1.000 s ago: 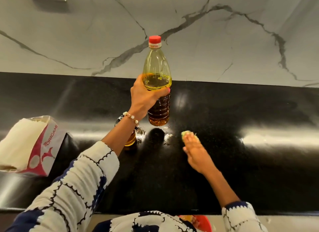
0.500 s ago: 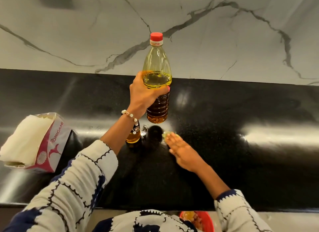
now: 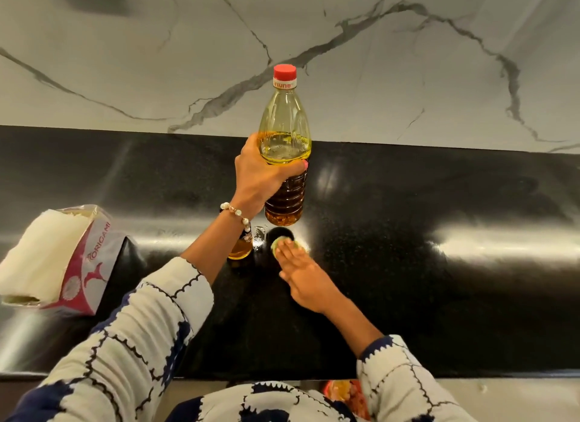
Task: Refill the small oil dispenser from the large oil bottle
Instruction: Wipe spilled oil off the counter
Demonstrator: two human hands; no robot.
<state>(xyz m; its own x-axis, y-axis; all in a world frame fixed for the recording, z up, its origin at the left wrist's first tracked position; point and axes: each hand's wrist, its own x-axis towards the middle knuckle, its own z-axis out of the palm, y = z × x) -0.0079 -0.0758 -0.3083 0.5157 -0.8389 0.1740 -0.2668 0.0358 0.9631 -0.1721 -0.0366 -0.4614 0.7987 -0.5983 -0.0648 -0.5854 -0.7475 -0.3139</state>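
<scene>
My left hand (image 3: 262, 173) grips the large oil bottle (image 3: 285, 158) around its middle and holds it upright above the black counter (image 3: 408, 264). The bottle has a red cap and is about half full of amber oil. The small oil dispenser (image 3: 241, 250) stands on the counter just below my left wrist, mostly hidden by the arm; only its oil-filled base shows. My right hand (image 3: 303, 274) lies flat with straight fingers, pressing a small pale green cloth or pad (image 3: 276, 242) onto the counter under the bottle.
An opened pack of white paper napkins (image 3: 59, 258) lies on the counter at the left. A marble wall (image 3: 408, 60) rises behind the counter. A red object (image 3: 345, 393) shows below the counter's front edge.
My right hand has slid left along the counter with the green pad, ending under the lifted bottle. My left hand keeps holding the bottle upright.
</scene>
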